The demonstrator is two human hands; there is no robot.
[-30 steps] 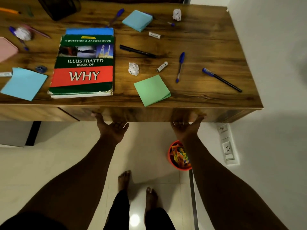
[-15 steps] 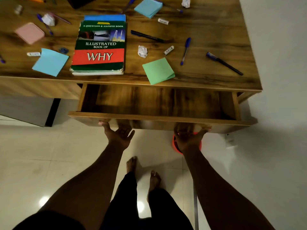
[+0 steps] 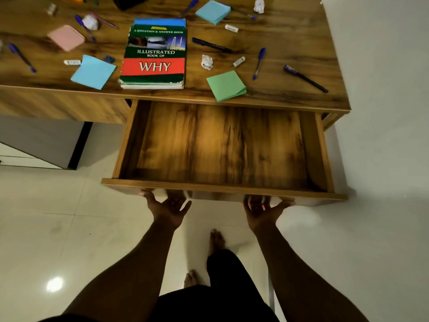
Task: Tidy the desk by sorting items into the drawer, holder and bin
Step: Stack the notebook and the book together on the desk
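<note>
Drawer (image 3: 222, 145): pulled far out from under the wooden desk (image 3: 290, 31); its bare wood floor shows, nothing lying in it.
Drawer front: the front panel (image 3: 222, 189) is nearest the person, with both hands under its lower edge.
Left hand (image 3: 168, 208): palm up, fingers hooked under the panel's left part, thumb splayed out; curled onto the panel.
Right hand (image 3: 263, 209): palm up, fingers tucked under the panel's right part; likewise closed on the panel's edge.
Desk front edge: a green sticky-note pad (image 3: 226, 86) lies just above the drawer opening, a corner reaching the desk's edge.
Book (image 3: 154, 54): "Illustrated Book of Why", flat on the desk left of the green pad, on top of a blue book.
Paper balls: one crumpled wad (image 3: 206, 62) between the book and a small white eraser (image 3: 238, 62); another (image 3: 258, 5) at the far edge; a third (image 3: 90, 22) at far left.
Pens: a blue pen (image 3: 258, 63), a black pen with blue cap (image 3: 305, 78) to the right, a black marker (image 3: 211, 45) beyond the wad.
Other pads: a blue one (image 3: 92, 72) left of the book, another blue (image 3: 213, 11) farther back, a pink one (image 3: 66, 37) at left.
Floor: pale glossy tiles (image 3: 46, 228); bare feet below the drawer.
</note>
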